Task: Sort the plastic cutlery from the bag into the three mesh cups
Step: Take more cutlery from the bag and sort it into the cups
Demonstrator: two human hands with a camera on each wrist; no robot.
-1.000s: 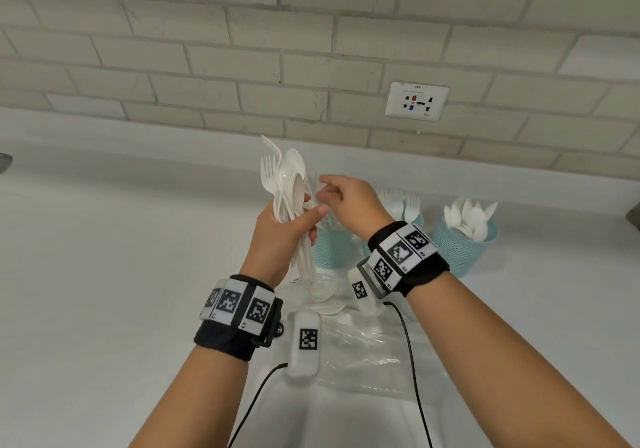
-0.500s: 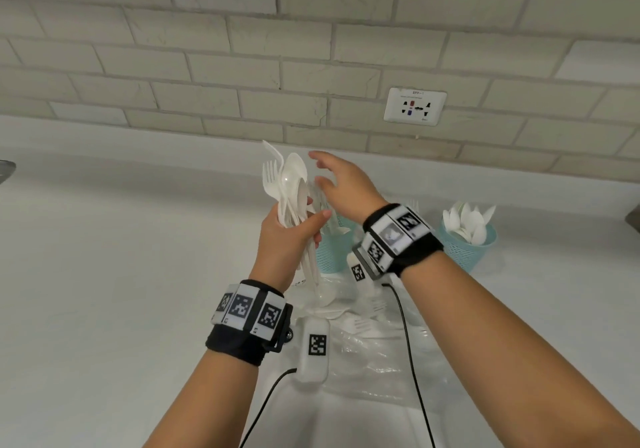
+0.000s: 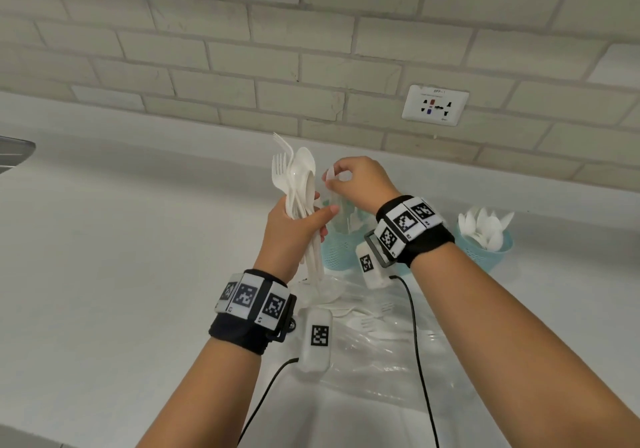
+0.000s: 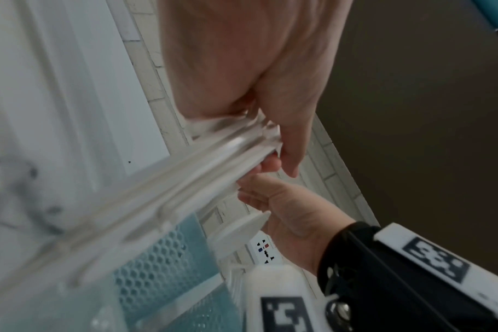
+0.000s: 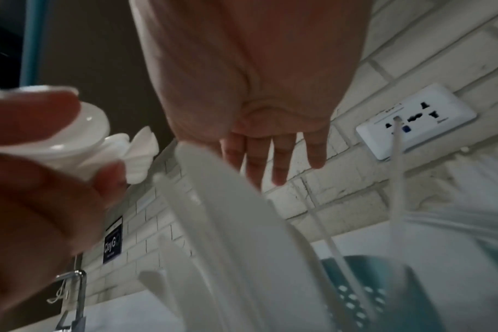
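— Above the white counter (image 3: 104, 274), near its back edge, what does the left hand (image 3: 291, 229) hold?

— A bundle of white plastic forks and spoons (image 3: 298, 184), upright, heads up. Its fingers and thumb are curled round the handles, which hang out below the palm.

— And the right hand (image 3: 360, 181)?

— Just beside the bundle, at the same height. Its thumb and fingertips pinch the top end of a single white plastic knife (image 3: 330, 176) (the piece is blurred, so its kind is a best reading). The right wrist view shows the other fingers hanging straight.

— Where are the cups?

— By the counter's back edge, under the brick wall. A teal mesh cup (image 3: 337, 250) stands behind the two hands, mostly hidden. Another teal mesh cup, full of white spoons (image 3: 485, 240), stands well to the right. I cannot make out a third behind the right wrist.

— The bag?

— A clear plastic bag (image 3: 374, 350) lies flat on the counter below the wrists, with a few white pieces on it.
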